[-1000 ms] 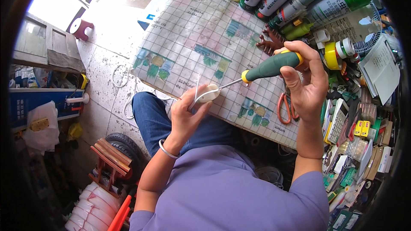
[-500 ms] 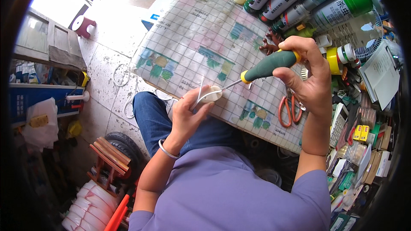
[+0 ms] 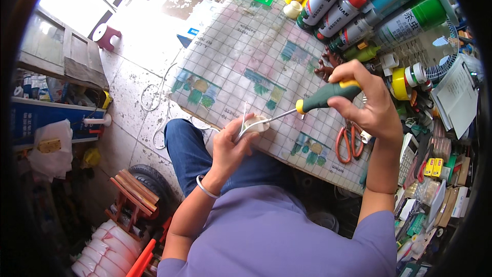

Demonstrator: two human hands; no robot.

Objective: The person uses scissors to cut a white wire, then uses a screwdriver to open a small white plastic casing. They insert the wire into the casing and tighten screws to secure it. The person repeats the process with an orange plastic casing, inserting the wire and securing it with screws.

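Near the edge of the table (image 3: 246, 54), right hand (image 3: 370, 103) and left hand (image 3: 230, 146) are both occupied. The right grips the screwdriver (image 3: 328, 95) by its handle; the left pinches the white fitting (image 3: 260, 125), at the screwdriver's tip.

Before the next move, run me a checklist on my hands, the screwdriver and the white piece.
1. Screwdriver held in the right hand: ok.
2. White piece held in the left hand: ok.
3. Screwdriver's shaft directed at the white piece: ok.
4. Tip fully seated: cannot tell, too small to make out.
5. White piece braced on the table: cannot tell from above.
6. Red-handled tool put away: not ok, it lies on the table near the right hand.
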